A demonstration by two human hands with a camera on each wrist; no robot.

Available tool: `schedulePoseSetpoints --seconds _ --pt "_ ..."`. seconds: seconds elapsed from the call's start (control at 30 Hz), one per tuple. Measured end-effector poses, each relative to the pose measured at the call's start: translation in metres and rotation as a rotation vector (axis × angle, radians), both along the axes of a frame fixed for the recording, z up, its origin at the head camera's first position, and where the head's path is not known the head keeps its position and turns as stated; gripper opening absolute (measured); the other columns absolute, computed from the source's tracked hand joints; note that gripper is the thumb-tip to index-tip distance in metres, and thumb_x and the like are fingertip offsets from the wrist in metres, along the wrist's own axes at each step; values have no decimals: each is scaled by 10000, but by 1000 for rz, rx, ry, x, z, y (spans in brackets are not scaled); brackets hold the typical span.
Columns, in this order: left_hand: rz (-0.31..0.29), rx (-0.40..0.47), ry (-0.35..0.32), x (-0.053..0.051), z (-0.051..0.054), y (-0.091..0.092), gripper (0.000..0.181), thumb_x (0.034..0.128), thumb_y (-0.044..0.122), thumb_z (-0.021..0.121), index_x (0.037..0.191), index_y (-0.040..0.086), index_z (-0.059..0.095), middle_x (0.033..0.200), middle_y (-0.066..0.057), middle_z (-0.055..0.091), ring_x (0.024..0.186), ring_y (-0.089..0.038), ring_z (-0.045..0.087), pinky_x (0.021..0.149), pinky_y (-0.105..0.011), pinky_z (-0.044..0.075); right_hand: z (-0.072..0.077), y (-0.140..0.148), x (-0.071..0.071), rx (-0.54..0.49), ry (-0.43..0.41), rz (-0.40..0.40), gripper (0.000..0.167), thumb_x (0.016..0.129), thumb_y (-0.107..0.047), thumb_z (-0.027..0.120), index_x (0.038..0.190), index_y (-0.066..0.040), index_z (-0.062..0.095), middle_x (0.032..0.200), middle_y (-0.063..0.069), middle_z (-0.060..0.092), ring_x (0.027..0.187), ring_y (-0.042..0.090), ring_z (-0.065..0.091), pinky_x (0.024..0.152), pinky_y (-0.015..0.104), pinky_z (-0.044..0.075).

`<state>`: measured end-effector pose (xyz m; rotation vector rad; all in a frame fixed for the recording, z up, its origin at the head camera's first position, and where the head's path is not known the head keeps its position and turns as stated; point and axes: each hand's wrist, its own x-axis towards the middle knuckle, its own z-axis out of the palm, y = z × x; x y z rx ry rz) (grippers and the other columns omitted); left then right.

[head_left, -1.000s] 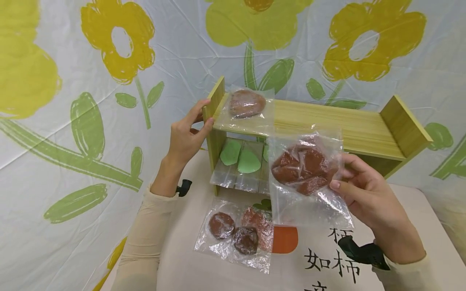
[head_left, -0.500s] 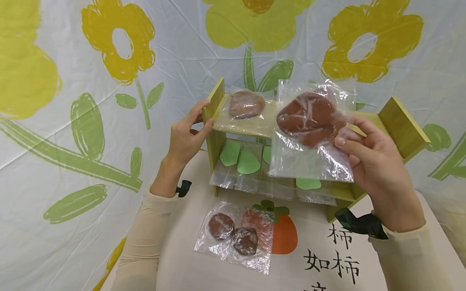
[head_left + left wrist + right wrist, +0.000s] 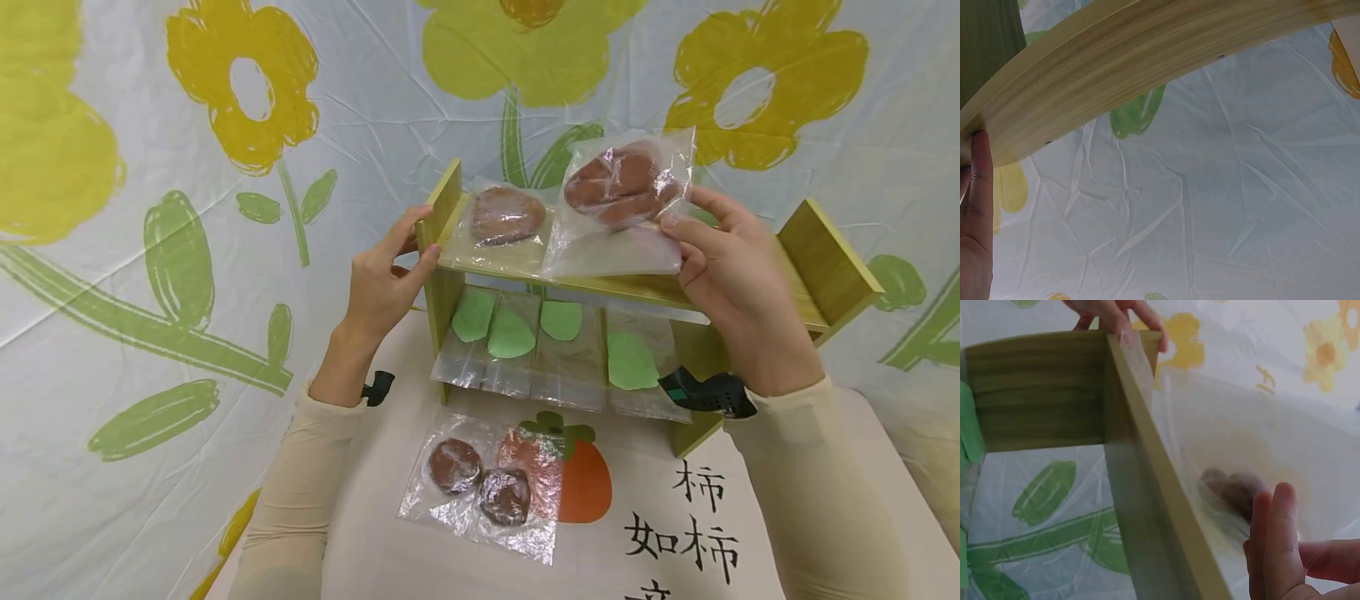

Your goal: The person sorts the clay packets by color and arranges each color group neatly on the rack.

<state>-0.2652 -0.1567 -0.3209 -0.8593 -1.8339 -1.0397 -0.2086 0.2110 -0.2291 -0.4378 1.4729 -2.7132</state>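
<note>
My right hand (image 3: 738, 258) pinches the right side of a clear plastic bag (image 3: 618, 183) holding flat reddish-brown pieces. It holds the bag tilted over the top board of a two-tier wooden shelf (image 3: 832, 262). In the head view the bag's lower end overlaps the board; whether they touch I cannot tell. My left hand (image 3: 386, 271) grips the shelf's left side panel (image 3: 448, 187), and the left wrist view shows a finger against the wood. Another clear bag with a brown rounded piece (image 3: 506, 215) lies at the top board's left end, beside the held bag.
Several clear bags with green labels (image 3: 512, 333) lie side by side on the lower tier. On the table in front is a clear bag with two round brown pieces (image 3: 456, 467), partly over a printed persimmon (image 3: 587, 483). A flower-patterned cloth (image 3: 360, 100) hangs behind.
My right hand has raised the bag from in front of the shelf to above its top board, then moved it slightly left beside the other bag. My left hand has stayed on the side panel.
</note>
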Motion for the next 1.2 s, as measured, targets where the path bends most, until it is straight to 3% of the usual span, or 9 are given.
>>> schedulePoseSetpoints --seconds 0.07,0.3,0.63,0.73,0.8,0.9,1.0,1.07,1.2 --pt "-2 -1 0 0 0 0 436 953 87 691 1376 73 586 1062 -144 735 930 -231 728 514 -259 569 -1 -2 -6 35 -13 -18 497 946 131 582 1407 35 424 1297 176 505 894 225 680 614 212 553" --pt "-1 0 6 2 2 1 430 956 76 684 1375 74 585 1058 -143 736 930 -233 728 509 -264 568 0 -6 -16 160 -34 -53 564 937 91 628 1437 74 368 1197 169 571 848 213 690 665 275 588" --pt "4 -1 -8 2 2 1 436 954 83 691 1376 75 583 1074 -146 732 936 -235 727 508 -309 578 1 -11 -24 325 -14 -68 514 955 68 606 1422 103 394 1019 109 680 730 121 637 588 174 520" --pt "7 -2 -12 2 2 1 439 956 96 690 1380 81 580 1080 -149 730 940 -232 726 511 -305 579 1 -9 -25 426 -16 -102 523 982 8 593 1456 82 385 1058 91 671 743 104 617 564 171 485" --pt "11 -7 -8 2 2 1 438 955 97 691 1378 77 580 1076 -154 730 937 -235 726 511 -293 576 2 -8 -25 551 -23 -159 545 1002 -69 590 1489 53 376 1160 101 627 773 83 577 545 167 446" --pt "15 -10 -6 2 3 1 435 956 97 691 1376 74 580 1070 -158 731 933 -236 728 514 -276 575 2 -6 -25 734 -18 -252 570 1023 -160 569 1521 22 360 1374 184 501 991 115 576 644 142 497" --pt "11 -8 -7 2 3 1 437 954 96 693 1376 73 581 1071 -154 731 930 -233 728 519 -269 576 2 -2 -23 825 16 -337 570 1027 -178 556 1518 37 359 1452 233 418 1139 170 550 747 140 536" --pt "9 -7 -9 2 3 1 440 953 98 695 1377 74 581 1073 -150 731 930 -234 728 520 -271 577 0 1 -22 802 58 -378 532 1019 -134 561 1479 76 395 1380 234 469 1135 199 560 777 153 544" --pt "12 -6 -12 3 3 1 439 953 98 696 1376 78 583 1067 -148 733 931 -231 728 520 -265 575 -1 8 -14 706 114 -439 449 987 -79 610 1389 81 491 1205 112 575 1055 167 604 783 157 544"
